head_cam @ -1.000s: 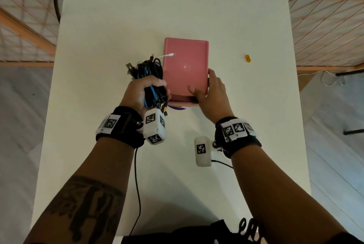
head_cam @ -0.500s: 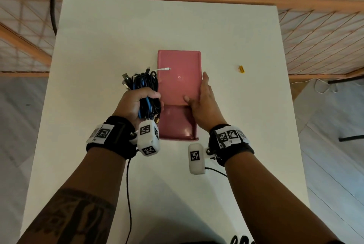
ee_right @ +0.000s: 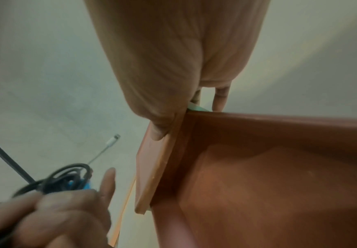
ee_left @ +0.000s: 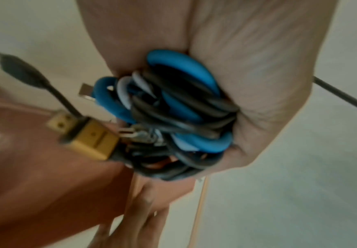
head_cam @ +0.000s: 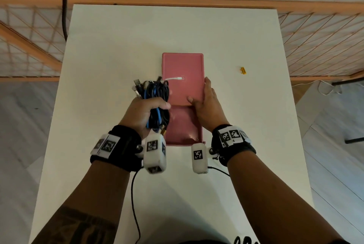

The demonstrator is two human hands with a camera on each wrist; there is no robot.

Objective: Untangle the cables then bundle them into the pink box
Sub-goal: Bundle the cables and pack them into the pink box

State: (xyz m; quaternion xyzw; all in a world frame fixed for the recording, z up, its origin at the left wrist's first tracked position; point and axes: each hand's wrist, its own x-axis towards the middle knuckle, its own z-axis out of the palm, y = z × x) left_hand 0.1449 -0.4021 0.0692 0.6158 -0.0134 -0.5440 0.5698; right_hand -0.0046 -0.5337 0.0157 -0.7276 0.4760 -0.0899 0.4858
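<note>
My left hand (head_cam: pixel 143 113) grips a coiled bundle of black, blue and white cables (head_cam: pixel 156 94) just left of the pink box (head_cam: pixel 183 137). A gold plug (ee_left: pixel 88 139) and a white cable tip (head_cam: pixel 175 78) stick out of the bundle (ee_left: pixel 173 117). The box's lid (head_cam: pixel 183 66) is slid toward the far end, so the near half of the box (ee_right: pixel 258 184) stands open and holds nothing. My right hand (head_cam: pixel 206 101) holds the lid (ee_right: pixel 158 167), thumb on top and fingers along its right edge.
A small yellow piece (head_cam: pixel 243 70) lies on the white table (head_cam: pixel 118 46) to the right of the box. An orange railing with netting (head_cam: pixel 315 36) runs behind and beside the table. A black cord (head_cam: pixel 136 204) trails from my left wrist camera.
The lid has slid away from me under my right hand, uncovering the near half of the box. My left hand keeps the bundle beside it.
</note>
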